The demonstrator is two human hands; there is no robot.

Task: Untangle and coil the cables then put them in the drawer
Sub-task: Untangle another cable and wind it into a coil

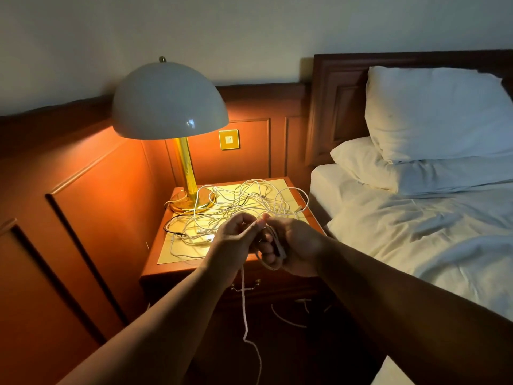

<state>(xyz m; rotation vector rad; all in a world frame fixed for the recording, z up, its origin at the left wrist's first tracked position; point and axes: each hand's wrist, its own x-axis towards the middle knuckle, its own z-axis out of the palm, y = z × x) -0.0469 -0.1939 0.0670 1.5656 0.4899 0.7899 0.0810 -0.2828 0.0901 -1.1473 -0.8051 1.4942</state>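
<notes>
Over the front edge of a glossy reddish wooden nightstand (151, 262), the person's two hands meet on one thin white cable (243, 307). The left hand (236, 237) curls its fingers and pinches the cable near the fingertips; the right hand (294, 245) grips a small coil of the same cable (273, 255), its loops wrapped round the fingers. From the hands a loose length hangs down past the nightstand's front, slightly kinked, with its end trailing low near the floor.

On the nightstand top lies a pale, smooth rectangular mat (177, 255), and on it a wide tangled heap of cables (238, 201), mostly thin, round and white, in overlapping loops; one dark cable (172, 232) curves along the heap's left edge. The heap reaches back to the round brass base of a lamp (169, 104) with a polished brass stem and a smooth, pale dome shade, lit and casting warm light on the mat.

The drawer front (277, 290) sits just under the top in shadow, with a small brass handle (245, 286); whether it is open cannot be told, and its inside is hidden. More white cable bits (286, 319) show low in the dark below it.

Behind runs panelled wood wainscot (91, 190) with a brass-framed switch (229, 139). To the right stands a bed (433, 232) with rumpled white sheets, two soft pillows (433, 112) and a dark wooden headboard (338, 107).
</notes>
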